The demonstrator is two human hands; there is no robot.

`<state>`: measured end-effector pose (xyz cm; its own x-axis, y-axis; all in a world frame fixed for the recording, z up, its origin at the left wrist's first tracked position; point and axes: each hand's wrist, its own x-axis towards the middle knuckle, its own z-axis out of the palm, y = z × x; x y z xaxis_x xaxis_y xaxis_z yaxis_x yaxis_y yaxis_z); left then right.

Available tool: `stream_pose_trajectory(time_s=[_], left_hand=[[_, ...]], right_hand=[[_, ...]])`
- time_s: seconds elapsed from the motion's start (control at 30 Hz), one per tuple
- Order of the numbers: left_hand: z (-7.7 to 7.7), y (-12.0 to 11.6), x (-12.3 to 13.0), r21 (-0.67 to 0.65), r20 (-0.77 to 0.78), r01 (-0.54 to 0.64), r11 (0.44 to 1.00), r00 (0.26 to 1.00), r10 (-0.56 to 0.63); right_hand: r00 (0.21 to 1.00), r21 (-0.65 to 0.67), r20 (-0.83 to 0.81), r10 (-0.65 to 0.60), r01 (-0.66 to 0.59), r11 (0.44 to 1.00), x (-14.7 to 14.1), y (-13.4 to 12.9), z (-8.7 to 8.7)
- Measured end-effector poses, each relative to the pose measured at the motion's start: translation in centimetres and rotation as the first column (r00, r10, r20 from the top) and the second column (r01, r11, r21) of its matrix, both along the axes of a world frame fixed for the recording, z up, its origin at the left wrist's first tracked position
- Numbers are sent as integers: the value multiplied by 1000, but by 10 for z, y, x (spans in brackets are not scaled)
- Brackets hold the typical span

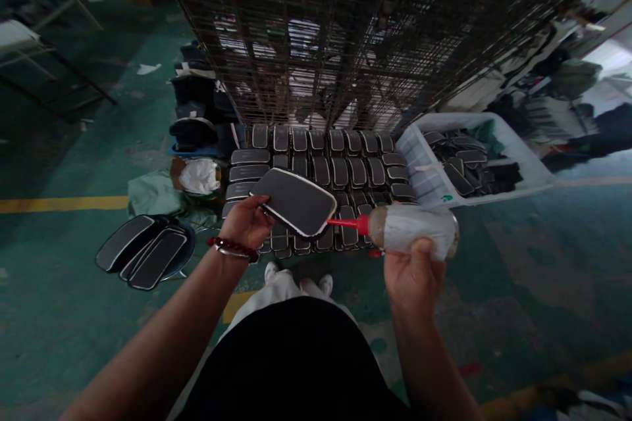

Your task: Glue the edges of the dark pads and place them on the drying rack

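My left hand (249,222) grips a dark, rounded-corner panel (296,202) with a pale line along its edge, pinching it at the left end. In my right hand (413,270) is a squeeze bottle (415,227) wrapped in whitish material, lying on its side. Its red nozzle (348,222) points left, and the tip meets or nearly meets the panel's right edge. Below and beyond the panel, many similar panels (340,172) stand in rows of stacks. Whether anything is coming out of the nozzle I cannot tell.
A tall wire rack (316,46) rises behind the rows. To the right stands a white plastic bin (533,177) holding loose dark panels. On the left, larger panels (155,256) lie on a round stool, near a green sack (153,194) and a stack of dark pieces (192,95).
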<state>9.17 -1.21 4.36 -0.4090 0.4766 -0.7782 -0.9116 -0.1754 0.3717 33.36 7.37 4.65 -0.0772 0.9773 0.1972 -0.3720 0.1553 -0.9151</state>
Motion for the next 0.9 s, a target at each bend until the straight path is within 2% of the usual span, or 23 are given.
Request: stream_pose_trajectory(time_s=[0.13, 0.3, 0.37, 0.57, 0.67, 0.73, 0.8, 0.83, 0.9], left_hand=[[-4, 1, 0, -3, -10, -21, 1000, 1000, 21], [-3, 1, 0, -11, -25, -21, 1000, 999, 21], [-1, 1, 0, -3, -21, -27, 1000, 999, 27], [1, 4, 0, -17, 14, -27, 999, 1000, 28], [-1, 6, -1, -30, 7, -59, 998, 998, 59], [-4, 7, -1, -25, 3, -88, 996, 996, 88], [-7, 9, -1, -23, 18, -111, 994, 994, 111], [-10, 11, -1, -34, 27, -123, 992, 992, 124], [-17, 12, -1, -62, 34, -154, 986, 987, 156]], right_hand=[[1000, -62, -29, 1, -3, 998, -1, -8, -6], [994, -101, -67, 80, -87, 991, -1, -14, -8], [995, -78, -68, 72, -77, 994, -2, -8, -5], [997, 33, -57, -50, 52, 998, -5, 17, 6], [999, 7, -49, -15, 16, 1000, -6, 10, 1], [996, -89, -71, 45, -51, 995, -10, -1, -6], [985, -266, -144, 97, -133, 955, -16, -11, -14], [973, -371, -199, 116, -184, 910, -19, -12, -16], [937, -545, -325, 127, -295, 784, -23, -6, -16]])
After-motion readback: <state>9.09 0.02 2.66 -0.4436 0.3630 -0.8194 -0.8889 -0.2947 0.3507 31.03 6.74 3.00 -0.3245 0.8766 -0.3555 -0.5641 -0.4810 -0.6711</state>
